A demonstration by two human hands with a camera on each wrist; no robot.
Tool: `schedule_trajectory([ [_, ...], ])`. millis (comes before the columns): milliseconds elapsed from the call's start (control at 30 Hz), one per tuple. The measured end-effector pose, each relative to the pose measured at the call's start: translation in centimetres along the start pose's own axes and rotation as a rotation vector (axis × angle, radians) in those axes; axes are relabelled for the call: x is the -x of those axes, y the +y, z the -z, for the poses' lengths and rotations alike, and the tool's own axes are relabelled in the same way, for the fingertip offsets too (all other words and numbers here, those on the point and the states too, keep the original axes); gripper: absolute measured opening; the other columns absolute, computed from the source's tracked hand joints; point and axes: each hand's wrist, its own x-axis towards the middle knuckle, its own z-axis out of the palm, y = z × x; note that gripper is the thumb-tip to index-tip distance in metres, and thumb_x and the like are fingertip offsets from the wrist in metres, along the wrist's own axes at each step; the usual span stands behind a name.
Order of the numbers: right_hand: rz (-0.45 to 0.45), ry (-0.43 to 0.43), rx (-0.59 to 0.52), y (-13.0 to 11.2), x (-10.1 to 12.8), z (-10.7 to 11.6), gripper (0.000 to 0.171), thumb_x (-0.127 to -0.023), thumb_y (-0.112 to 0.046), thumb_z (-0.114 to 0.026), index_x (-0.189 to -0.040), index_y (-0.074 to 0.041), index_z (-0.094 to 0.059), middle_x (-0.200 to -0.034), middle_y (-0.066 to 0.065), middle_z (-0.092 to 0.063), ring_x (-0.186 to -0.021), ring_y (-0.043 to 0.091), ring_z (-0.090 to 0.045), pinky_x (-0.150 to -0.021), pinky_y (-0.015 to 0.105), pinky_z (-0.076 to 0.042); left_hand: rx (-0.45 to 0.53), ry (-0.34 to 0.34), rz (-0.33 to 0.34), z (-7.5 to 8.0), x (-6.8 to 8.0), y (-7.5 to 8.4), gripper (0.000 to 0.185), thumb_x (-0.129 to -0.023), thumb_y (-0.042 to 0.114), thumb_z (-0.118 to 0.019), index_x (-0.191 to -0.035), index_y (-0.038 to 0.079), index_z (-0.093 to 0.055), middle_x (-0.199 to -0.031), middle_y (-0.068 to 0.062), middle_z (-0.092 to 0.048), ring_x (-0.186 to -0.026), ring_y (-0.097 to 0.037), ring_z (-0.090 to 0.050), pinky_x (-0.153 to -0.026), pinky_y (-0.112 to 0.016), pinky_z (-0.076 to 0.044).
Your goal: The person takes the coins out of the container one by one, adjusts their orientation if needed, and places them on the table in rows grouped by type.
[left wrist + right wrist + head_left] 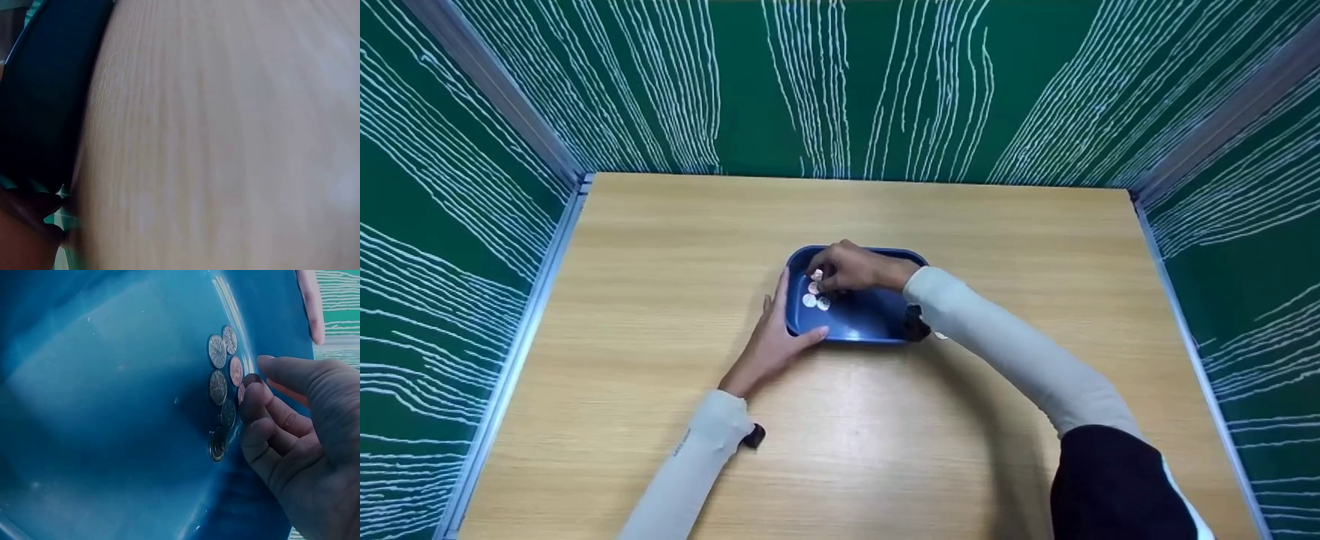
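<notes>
Picking coins point(224, 385) out of the blue tray point(877, 319), which sits mid-desk point(660, 247). The coins lie clustered against the tray's left wall, some overlapping, one tilted on edge. Right hand point(851, 268) reaches in from the right; its grip is curled, with fingertips point(254, 391) on a copper coin that appears pinched against the thumb. Left hand point(772, 337) braces the tray's near-left corner, fingers straight along the wall and thumb on the near rim. Judgement: keep that brace firm so the tray does not slide, drag one coin up the sloped wall to lift its edge, and pinch only that one. The left wrist view is blurred.
</notes>
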Motion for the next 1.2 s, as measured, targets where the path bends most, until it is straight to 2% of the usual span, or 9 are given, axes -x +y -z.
schedule_trajectory([
  [267,0.000,-0.043,0.010,0.7,-0.7,-0.6,0.030,-0.104,-0.008,-0.075,-0.133,0.000,-0.076,-0.101,0.008,-0.078,-0.081,0.014,-0.069,-0.071,0.026,-0.056,-0.011,-0.008,0.013,0.0,-0.1,0.0,0.123,-0.094,0.046,-0.087,-0.179,0.032,0.001,-0.184,-0.014,-0.011,-0.164,-0.058,0.000,-0.127,-0.078,-0.016],
  [400,0.015,-0.072,0.062,1.0,-0.7,-0.7,0.025,-0.108,-0.011,-0.070,-0.131,-0.001,-0.076,-0.102,0.007,-0.074,-0.084,0.017,-0.065,-0.075,0.029,-0.054,-0.007,-0.019,0.013,-0.1,-0.2,0.0,0.124,-0.093,0.049,-0.087,-0.178,0.038,0.002,-0.185,-0.010,-0.010,-0.166,-0.054,0.000,-0.129,-0.074,-0.017],
  [633,0.010,-0.078,0.103,1.2,-0.7,-0.6,0.027,-0.110,-0.012,-0.069,-0.134,-0.002,-0.074,-0.109,0.009,-0.075,-0.089,0.020,-0.068,-0.080,0.034,-0.059,-0.002,-0.012,0.036,-0.1,-0.1,-0.1,0.124,-0.093,0.048,-0.088,-0.177,0.044,0.003,-0.185,-0.011,-0.011,-0.167,-0.052,0.001,-0.129,-0.074,-0.017],
  [867,0.051,-0.058,0.135,1.5,-0.7,-0.7,0.022,-0.110,-0.011,-0.069,-0.128,-0.003,-0.076,-0.103,0.008,-0.073,-0.086,0.021,-0.068,-0.078,0.034,-0.059,-0.006,-0.017,0.035,0.0,-0.1,0.0,0.125,-0.092,0.049,-0.088,-0.177,0.044,0.004,-0.185,-0.009,-0.009,-0.166,-0.052,0.002,-0.128,-0.076,-0.018],
  [1100,0.054,-0.068,0.191,1.3,-0.8,-0.9,0.022,-0.111,-0.015,-0.068,-0.129,-0.004,-0.075,-0.103,0.007,-0.074,-0.086,0.020,-0.069,-0.077,0.034,-0.060,0.001,-0.003,0.032,-0.1,0.0,-0.1,0.124,-0.092,0.049,-0.089,-0.177,0.046,0.003,-0.185,-0.009,-0.009,-0.166,-0.054,0.002,-0.128,-0.077,-0.016],
  [1200,0.036,-0.080,0.228,0.8,-0.8,-0.9,0.021,-0.112,-0.016,-0.066,-0.127,-0.002,-0.073,-0.100,0.007,-0.072,-0.083,0.020,-0.068,-0.074,0.033,-0.057,0.004,0.000,0.039,-0.1,0.1,-0.2,0.124,-0.092,0.050,-0.088,-0.176,0.048,0.002,-0.185,-0.010,-0.009,-0.166,-0.053,0.002,-0.127,-0.078,-0.016],
])
